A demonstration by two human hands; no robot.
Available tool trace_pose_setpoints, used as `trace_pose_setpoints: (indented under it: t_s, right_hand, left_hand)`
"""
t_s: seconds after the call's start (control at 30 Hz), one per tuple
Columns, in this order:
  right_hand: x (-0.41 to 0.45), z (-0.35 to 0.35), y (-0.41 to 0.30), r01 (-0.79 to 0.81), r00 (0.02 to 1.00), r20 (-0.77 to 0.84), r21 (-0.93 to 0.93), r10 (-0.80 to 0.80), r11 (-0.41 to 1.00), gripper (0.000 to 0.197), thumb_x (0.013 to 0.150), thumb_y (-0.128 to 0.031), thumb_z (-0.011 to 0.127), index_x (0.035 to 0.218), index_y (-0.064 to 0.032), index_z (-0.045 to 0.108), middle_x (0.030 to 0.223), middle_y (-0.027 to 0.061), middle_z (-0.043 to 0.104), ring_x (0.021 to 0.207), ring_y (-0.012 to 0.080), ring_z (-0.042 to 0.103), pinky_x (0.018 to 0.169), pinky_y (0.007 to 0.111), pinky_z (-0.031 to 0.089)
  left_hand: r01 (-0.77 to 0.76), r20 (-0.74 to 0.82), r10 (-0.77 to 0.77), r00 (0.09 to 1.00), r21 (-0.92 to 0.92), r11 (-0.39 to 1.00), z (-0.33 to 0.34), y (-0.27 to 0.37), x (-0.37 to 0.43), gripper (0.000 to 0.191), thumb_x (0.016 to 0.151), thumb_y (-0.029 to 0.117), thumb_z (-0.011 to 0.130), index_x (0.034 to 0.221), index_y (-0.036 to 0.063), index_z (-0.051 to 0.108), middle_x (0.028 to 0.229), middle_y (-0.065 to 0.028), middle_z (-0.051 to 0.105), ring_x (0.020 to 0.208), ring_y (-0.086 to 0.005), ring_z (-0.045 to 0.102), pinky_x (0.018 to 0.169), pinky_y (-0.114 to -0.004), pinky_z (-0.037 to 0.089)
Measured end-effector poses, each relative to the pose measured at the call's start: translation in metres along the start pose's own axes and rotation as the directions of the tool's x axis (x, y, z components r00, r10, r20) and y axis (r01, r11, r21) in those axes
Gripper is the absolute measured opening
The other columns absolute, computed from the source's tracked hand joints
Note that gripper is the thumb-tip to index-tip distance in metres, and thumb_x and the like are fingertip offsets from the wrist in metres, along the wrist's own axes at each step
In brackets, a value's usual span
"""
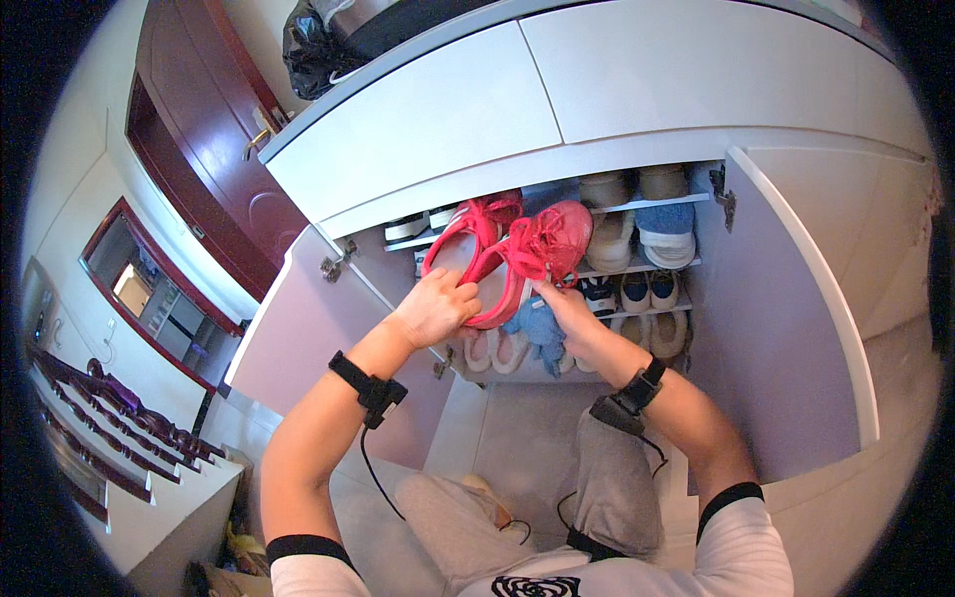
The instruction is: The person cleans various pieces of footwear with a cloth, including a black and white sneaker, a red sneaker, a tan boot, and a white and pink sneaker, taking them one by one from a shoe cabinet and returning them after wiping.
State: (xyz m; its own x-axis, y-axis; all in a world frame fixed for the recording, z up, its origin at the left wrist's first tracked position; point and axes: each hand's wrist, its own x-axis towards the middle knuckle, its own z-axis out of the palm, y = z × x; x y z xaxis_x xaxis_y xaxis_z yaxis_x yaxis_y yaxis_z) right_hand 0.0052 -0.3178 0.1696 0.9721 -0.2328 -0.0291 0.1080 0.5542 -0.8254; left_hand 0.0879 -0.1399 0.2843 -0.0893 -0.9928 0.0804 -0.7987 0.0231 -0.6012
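A pair of red lace-up sneakers is held up in front of the open shoe cabinet, toes towards the shelves. My left hand [439, 307] grips the heels, its fingers over the rims of both shoes. At the side of the right-hand red sneaker [556, 239] is my right hand [565, 310], with its thumb against the sole edge and a blue cloth [539, 328] beside its fingers; whether it also holds the cloth cannot be told. The left-hand red sneaker [456, 250] partly hides the upper shelf. My right fingers are partly hidden.
Cabinet shelves [671, 200] hold several pairs of shoes and slippers, among them blue fluffy slippers [664, 235]. Cabinet doors stand open at left [298, 321] and right [791, 313]. Pale slippers [496, 351] lie at the bottom. A black plastic bag [310, 52] is on top.
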Motion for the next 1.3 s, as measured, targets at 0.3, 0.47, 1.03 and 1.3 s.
trace_pose_setpoints:
  t_s: [0.3,0.47,1.03,1.3]
  right_hand:
    - [0.041,-0.007,-0.038,-0.062,0.997,-0.058,-0.113,0.055,0.992,0.043,0.077,-0.041,0.062,0.100,-0.0046,0.059,0.088,0.0047,0.059,0.075,0.0142,0.056,0.065,0.030,0.045]
    - [0.059,-0.001,-0.065,0.011,0.999,-0.043,-0.176,-0.019,0.984,0.042,0.075,-0.040,0.065,0.101,-0.0082,0.060,0.090,0.0026,0.060,0.076,0.0144,0.056,0.067,0.030,0.045]
    - [0.080,-0.016,-0.054,0.201,0.971,-0.069,-0.294,-0.230,0.934,0.037,0.077,-0.035,0.063,0.095,-0.0034,0.062,0.085,0.0033,0.062,0.077,0.0131,0.055,0.067,0.028,0.043]
    - [0.090,-0.033,-0.038,-0.011,0.987,-0.158,-0.290,-0.037,0.957,0.043,0.078,-0.043,0.060,0.094,-0.0035,0.063,0.085,0.0048,0.062,0.073,0.0148,0.057,0.064,0.029,0.044]
  left_hand:
    - [0.133,-0.054,-0.141,0.988,-0.133,0.982,0.013,-0.023,0.022,0.035,0.050,0.034,0.074,0.072,0.0130,0.057,0.077,-0.0007,0.053,0.079,-0.0211,0.051,0.069,-0.033,0.040]
    - [0.177,-0.099,-0.191,0.977,-0.131,0.975,0.009,-0.038,0.031,0.037,0.050,0.035,0.074,0.069,0.0098,0.054,0.076,-0.0030,0.051,0.076,-0.0222,0.049,0.068,-0.035,0.038]
    - [0.262,-0.300,-0.281,0.912,-0.105,0.959,0.059,-0.020,0.038,0.031,0.054,0.029,0.072,0.072,0.0106,0.055,0.077,-0.0029,0.049,0.075,-0.0218,0.046,0.065,-0.034,0.034]
    - [0.314,-0.183,-0.346,0.920,-0.183,0.932,0.063,-0.025,0.045,0.037,0.053,0.033,0.074,0.073,0.0068,0.056,0.080,-0.0063,0.053,0.077,-0.0248,0.050,0.067,-0.035,0.037]
